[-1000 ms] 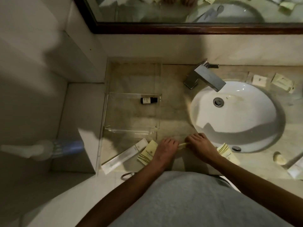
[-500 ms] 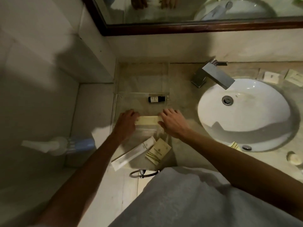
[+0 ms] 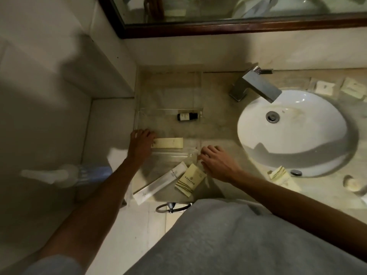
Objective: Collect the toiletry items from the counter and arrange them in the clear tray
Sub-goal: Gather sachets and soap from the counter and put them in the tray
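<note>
A clear tray (image 3: 168,92) stands on the counter left of the sink. Inside it lie a small dark bottle (image 3: 187,116) and a long cream packet (image 3: 170,143). My left hand (image 3: 141,141) covers and grips the left end of that packet, low in the tray. My right hand (image 3: 216,161) hovers just off the tray's near right corner, fingers apart and empty. A long white packet (image 3: 160,183) and a cream striped packet (image 3: 190,179) lie on the counter in front of the tray, close to my right hand.
The white sink (image 3: 294,132) and steel faucet (image 3: 256,86) fill the right. Two packets (image 3: 323,87) lie behind the sink; another packet (image 3: 280,175) and a round soap (image 3: 353,184) lie at its front. A towel ring (image 3: 172,207) hangs below the counter edge.
Both hands carried the long cream packet from the counter's front edge into the tray. My right hand has let go and drawn back to the right; my left hand stays on the packet.
</note>
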A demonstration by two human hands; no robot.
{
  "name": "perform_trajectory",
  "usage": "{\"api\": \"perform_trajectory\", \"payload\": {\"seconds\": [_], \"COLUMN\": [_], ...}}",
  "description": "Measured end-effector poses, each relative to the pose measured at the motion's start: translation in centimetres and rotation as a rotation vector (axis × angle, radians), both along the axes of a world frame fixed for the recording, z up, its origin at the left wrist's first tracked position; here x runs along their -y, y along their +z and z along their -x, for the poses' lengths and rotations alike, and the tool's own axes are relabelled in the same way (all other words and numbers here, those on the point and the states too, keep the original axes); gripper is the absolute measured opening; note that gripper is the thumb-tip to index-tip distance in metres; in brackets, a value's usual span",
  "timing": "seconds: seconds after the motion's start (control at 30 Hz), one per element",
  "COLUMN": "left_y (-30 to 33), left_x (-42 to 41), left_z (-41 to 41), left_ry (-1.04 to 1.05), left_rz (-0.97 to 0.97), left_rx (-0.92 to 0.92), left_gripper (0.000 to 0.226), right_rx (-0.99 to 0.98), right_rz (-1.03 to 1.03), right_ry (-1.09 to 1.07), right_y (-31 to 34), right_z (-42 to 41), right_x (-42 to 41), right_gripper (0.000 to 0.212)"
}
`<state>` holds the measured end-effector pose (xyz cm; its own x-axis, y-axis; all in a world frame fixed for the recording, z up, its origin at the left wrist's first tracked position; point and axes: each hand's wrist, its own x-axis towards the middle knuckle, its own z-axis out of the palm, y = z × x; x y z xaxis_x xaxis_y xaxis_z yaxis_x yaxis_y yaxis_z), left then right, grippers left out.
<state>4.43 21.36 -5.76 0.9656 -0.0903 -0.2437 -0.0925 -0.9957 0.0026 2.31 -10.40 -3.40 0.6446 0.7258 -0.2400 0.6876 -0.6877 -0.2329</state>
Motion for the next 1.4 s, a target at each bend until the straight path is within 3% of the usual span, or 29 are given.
{"api": "perform_trajectory", "payload": {"seconds": [0.17, 0.33, 0.5, 0.77, 0.93, 1.23, 1.4], "left_y": [0.7, 2.3, 2.0, 1.6, 2.2, 0.8, -0.2], "left_x": [1.0, 8.9, 20.5, 39.2, 49.5, 62.8, 65.2], "left_z": [-0.2, 0.8, 3.2, 5.6, 4.7, 4.0, 4.0], "left_ry": [0.009, 0.030, -0.152, -0.544, -0.620, -0.749, -0.742], "left_rz": [0.019, 0.176, 0.390, 0.481, 0.490, 0.373, 0.345], "left_rx": [-0.032, 0.059, 0.113, -0.013, -0.065, -0.254, -0.333], "left_gripper": [0.046, 0.051, 0.051, 0.064, 0.067, 0.065, 0.037], "right_rx": [-0.008, 0.012, 0.023, 0.055, 0.097, 0.134, 0.192], "right_rz": [0.021, 0.064, 0.089, 0.129, 0.132, 0.177, 0.256], "right_ry": [-0.013, -0.115, -0.241, -0.508, -0.698, -0.926, -1.032], "right_y": [-0.6, -0.6, -0.3, -0.3, -0.3, -0.7, -1.0], "right_z": [1.1, 0.7, 2.2, 6.5, 8.6, 10.1, 8.4], "right_x": [2.8, 6.6, 13.4, 27.9, 37.3, 50.9, 56.5], "right_gripper": [0.037, 0.040, 0.040, 0.051, 0.044, 0.050, 0.042]}}
